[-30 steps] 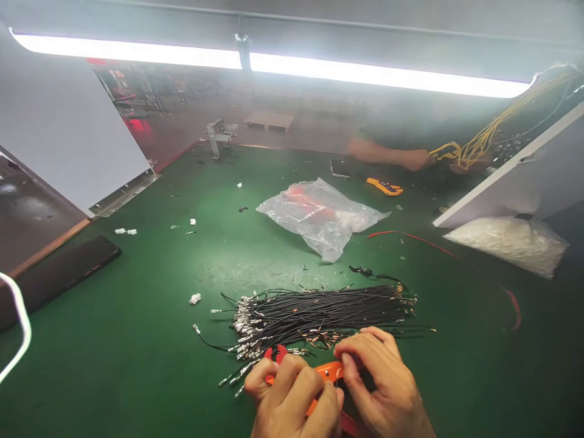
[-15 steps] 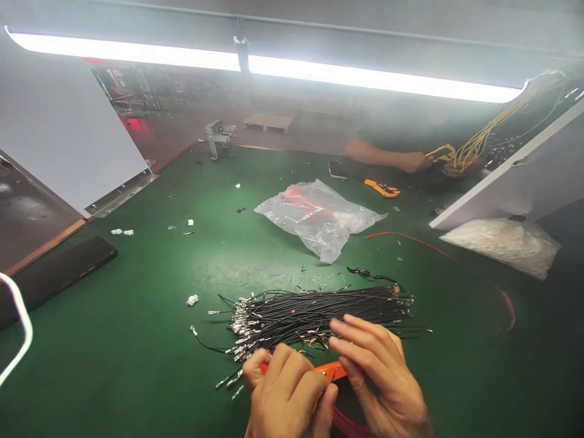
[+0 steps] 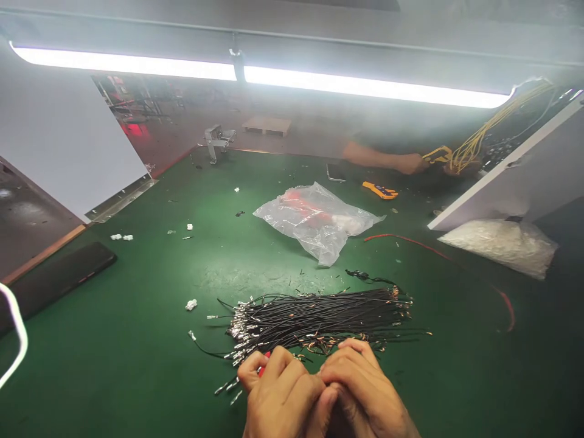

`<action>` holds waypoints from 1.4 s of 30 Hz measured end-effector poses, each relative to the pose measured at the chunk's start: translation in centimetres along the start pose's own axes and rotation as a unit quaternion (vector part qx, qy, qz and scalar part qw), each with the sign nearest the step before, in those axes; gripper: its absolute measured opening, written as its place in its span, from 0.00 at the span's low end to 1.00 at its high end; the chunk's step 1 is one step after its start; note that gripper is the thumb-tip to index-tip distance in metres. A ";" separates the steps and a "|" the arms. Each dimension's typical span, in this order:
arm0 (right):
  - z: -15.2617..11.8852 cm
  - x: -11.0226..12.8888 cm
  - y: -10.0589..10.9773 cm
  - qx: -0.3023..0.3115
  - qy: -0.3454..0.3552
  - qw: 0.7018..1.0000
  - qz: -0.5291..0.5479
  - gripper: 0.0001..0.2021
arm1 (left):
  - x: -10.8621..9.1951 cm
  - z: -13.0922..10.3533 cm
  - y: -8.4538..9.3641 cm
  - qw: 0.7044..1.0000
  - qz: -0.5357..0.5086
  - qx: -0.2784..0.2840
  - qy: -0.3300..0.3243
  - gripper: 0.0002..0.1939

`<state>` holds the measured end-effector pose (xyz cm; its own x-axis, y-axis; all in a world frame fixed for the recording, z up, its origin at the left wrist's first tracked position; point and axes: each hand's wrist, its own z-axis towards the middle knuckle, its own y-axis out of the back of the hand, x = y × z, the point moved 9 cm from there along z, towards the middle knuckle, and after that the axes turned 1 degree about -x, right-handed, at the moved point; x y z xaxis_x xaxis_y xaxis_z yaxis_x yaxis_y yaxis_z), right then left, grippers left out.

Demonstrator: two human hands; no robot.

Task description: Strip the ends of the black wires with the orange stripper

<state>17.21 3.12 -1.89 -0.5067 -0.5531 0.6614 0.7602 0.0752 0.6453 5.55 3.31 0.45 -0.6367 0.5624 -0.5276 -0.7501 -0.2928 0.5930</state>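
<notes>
Both hands meet at the bottom of the head view, just in front of a pile of black wires (image 3: pixel 310 316) with silver terminals at the left ends and bare copper showing at the right. My left hand (image 3: pixel 285 395) is closed around a red object (image 3: pixel 264 367), of which only a small bit shows between the fingers. Against its thumb side, my right hand (image 3: pixel 365 386) is closed, fingers curled and pressed together; what they pinch, if anything, is hidden. Several wires stick out to the left beside my left hand.
A clear plastic bag (image 3: pixel 317 219) with red and white contents lies mid-table. Beyond it are orange pliers (image 3: pixel 380 190) and a phone (image 3: pixel 336 173). Another person's arm (image 3: pixel 383 159) holds a yellow tool near yellow wires. At right are a red wire (image 3: pixel 406 239) and a full bag (image 3: pixel 502 243).
My right hand has moved left and its spread fingers have closed against my left hand. The orange part seen between the hands earlier is now covered. The view has shifted slightly.
</notes>
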 end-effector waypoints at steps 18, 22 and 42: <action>-0.1 0.2 1.8 -0.047 0.016 0.995 -0.089 0.09 | 0.4 1.1 2.2 0.996 -0.068 -0.043 0.042 0.20; -0.1 0.2 1.9 -0.055 0.011 0.994 -0.093 0.10 | 0.9 1.1 2.5 0.995 -0.065 -0.048 0.052 0.18; -0.1 0.2 1.6 -0.055 0.015 0.993 -0.106 0.09 | 0.5 1.5 2.6 0.998 -0.040 -0.036 0.020 0.07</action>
<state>18.41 3.05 -0.81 -0.6488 -0.5716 0.5023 0.6782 -0.1351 0.7223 3.53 4.00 2.67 -0.5803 0.5558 -0.5952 -0.8084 -0.3045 0.5037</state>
